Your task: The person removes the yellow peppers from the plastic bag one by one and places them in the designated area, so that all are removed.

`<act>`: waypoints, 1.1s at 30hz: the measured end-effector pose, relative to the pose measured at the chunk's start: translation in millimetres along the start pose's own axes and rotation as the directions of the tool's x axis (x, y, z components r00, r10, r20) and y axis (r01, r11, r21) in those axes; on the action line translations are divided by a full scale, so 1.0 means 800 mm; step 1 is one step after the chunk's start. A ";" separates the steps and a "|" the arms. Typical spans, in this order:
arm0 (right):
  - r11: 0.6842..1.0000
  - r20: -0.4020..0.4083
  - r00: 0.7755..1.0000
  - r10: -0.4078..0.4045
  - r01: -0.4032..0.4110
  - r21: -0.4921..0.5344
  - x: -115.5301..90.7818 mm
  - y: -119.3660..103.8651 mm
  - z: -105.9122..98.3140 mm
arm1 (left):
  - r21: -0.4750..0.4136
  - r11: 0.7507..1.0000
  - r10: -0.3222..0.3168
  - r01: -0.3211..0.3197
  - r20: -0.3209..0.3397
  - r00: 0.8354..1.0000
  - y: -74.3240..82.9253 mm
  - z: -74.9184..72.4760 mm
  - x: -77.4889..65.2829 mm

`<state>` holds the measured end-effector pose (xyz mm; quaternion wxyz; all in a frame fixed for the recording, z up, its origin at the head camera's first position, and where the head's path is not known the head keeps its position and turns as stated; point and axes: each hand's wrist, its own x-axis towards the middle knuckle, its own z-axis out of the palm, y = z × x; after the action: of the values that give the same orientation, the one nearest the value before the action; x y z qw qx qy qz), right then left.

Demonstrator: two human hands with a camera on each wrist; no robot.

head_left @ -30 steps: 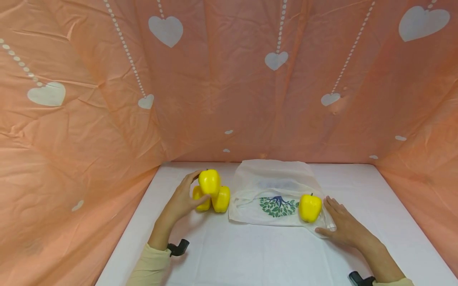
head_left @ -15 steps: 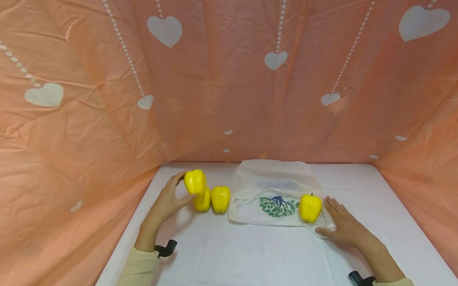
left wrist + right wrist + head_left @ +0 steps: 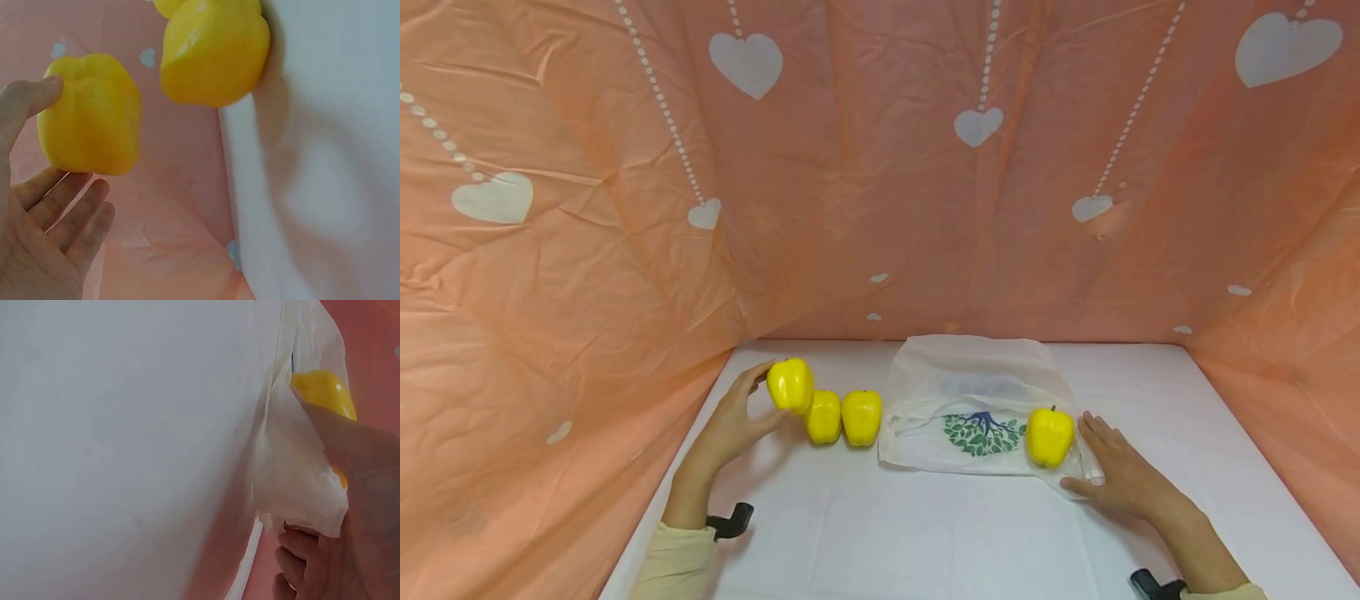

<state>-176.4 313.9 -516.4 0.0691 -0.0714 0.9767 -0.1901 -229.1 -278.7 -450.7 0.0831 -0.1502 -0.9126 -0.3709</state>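
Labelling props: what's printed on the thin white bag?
Blue-trunked, green-leaved tree print; best in the head view.

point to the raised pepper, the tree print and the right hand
Raised pepper (image 3: 791, 386), head view, middle of its side
Tree print (image 3: 988, 438), head view, its green leaves
Right hand (image 3: 1116, 472), head view, back of the hand

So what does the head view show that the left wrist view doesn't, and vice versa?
Only head: the right hand, the white bag and the pepper on the bag.
Only left wrist: the four fingers of the left hand, clearly separated.
Both: the left hand, the held pepper, the pepper nearest it, another pepper cut off in the wrist view, the table and the heart-patterned curtain.
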 end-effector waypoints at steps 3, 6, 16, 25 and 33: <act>1.000 -0.003 1.000 -0.007 0.007 0.004 0.000 0.001 0.001 | 0.001 1.000 0.000 0.000 -0.001 1.000 -0.006 -0.001 -0.002; 1.000 -0.005 1.000 -0.013 0.013 0.009 0.000 0.002 0.002 | 0.009 1.000 0.007 -0.007 -0.016 1.000 -0.011 -0.002 -0.003; 1.000 0.000 1.000 -0.002 0.002 0.004 -0.002 0.000 -0.001 | 0.026 1.000 0.013 -0.012 -0.030 0.999 -0.026 -0.003 -0.010; 1.000 0.012 1.000 0.013 -0.013 -0.003 -0.001 -0.001 -0.002 | 0.017 1.000 0.003 -0.004 0.014 1.000 -0.041 0.004 -0.013; 1.000 0.004 1.000 0.002 -0.002 -0.003 -0.001 0.000 -0.001 | 0.019 1.000 0.005 -0.005 0.027 1.000 -0.054 0.011 -0.015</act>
<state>-175.8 314.4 -516.0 0.0714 -0.0710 0.9769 -0.1884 -232.7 -304.6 -488.2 0.0733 -0.1567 -0.9168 -0.3600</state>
